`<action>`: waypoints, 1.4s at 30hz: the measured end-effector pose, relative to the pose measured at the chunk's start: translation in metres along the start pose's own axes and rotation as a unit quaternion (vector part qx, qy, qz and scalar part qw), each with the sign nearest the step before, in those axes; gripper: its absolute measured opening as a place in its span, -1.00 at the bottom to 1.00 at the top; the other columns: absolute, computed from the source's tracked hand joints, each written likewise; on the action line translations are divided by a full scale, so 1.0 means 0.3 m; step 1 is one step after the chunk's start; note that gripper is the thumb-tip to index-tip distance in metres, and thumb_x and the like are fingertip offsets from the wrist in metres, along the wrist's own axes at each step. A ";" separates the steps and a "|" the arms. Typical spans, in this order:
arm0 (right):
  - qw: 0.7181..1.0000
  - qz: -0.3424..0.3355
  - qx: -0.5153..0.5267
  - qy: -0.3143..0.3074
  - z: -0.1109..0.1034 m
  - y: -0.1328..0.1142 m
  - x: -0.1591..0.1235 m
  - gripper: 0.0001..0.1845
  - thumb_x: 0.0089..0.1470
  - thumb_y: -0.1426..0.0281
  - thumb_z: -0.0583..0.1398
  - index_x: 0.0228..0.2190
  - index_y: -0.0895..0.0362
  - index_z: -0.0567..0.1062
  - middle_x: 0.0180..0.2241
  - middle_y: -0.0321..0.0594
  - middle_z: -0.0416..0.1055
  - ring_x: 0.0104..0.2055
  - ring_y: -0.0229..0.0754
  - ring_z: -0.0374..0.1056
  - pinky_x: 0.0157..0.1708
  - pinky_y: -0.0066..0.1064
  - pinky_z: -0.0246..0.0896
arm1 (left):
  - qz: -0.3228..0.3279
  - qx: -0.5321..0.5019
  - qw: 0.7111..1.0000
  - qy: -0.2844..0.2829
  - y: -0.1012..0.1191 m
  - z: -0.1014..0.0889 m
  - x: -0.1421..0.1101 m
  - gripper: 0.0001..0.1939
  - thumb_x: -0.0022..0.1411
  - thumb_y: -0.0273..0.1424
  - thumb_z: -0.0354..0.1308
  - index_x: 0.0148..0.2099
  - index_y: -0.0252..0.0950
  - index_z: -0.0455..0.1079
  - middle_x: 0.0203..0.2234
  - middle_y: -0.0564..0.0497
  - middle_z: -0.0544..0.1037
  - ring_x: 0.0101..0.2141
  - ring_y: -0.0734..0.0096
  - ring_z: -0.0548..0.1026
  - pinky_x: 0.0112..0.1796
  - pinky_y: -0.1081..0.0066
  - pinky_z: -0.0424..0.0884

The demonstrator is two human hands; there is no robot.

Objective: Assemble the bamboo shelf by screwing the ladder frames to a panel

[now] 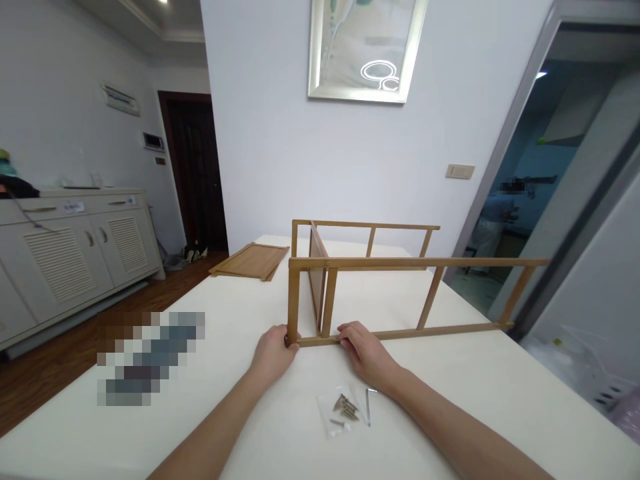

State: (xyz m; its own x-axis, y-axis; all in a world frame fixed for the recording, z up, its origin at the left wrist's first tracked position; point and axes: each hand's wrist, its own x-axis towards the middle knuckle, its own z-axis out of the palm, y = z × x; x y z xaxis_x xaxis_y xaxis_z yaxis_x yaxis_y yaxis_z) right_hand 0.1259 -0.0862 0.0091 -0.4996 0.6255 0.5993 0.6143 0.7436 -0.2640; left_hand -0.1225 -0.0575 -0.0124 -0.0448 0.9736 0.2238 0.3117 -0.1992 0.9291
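A wooden rack frame [367, 263] lies on its side on the white table, its two ladder-like sides joined by a slatted shelf panel [317, 273] near the left end. My left hand [274, 353] is closed around the lower left corner of the near side. Against the lower rail, just right of the panel's joint, my right hand [367, 353] has its fingers pinched together; whatever is between them is hidden. In front of the hands are a clear plastic bag [333, 427] with several screws [346, 408] and a small hex key [369, 407].
More wooden panels [253, 260] lie stacked at the table's back left. A pixelated dark item [155, 360] is on the left of the white table [225, 433]. Beyond are a white cabinet [65, 260], a wall, and a doorway on the right with a person [493, 220].
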 end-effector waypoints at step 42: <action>0.998 0.008 -0.031 -0.045 -0.006 -0.026 0.004 -0.81 0.20 0.34 0.16 -0.35 0.11 0.56 -0.27 -0.10 0.35 -0.17 -0.12 0.29 -0.21 -0.31 0.30 | 0.039 0.085 0.966 -0.243 0.071 -0.004 0.035 -0.76 -0.07 -0.32 0.30 -0.30 -0.32 0.53 -0.36 -0.01 0.57 -0.28 0.23 0.49 -0.23 0.32 0.38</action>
State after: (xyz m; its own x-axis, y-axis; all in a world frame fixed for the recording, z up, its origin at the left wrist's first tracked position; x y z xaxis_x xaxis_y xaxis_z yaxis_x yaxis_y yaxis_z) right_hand 0.1214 -0.0917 0.0133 -0.5404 0.6583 0.5241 0.6580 0.7188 -0.2243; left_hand -0.1173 -0.0516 0.0102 0.4227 0.9020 0.0878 0.4493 -0.2927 0.8441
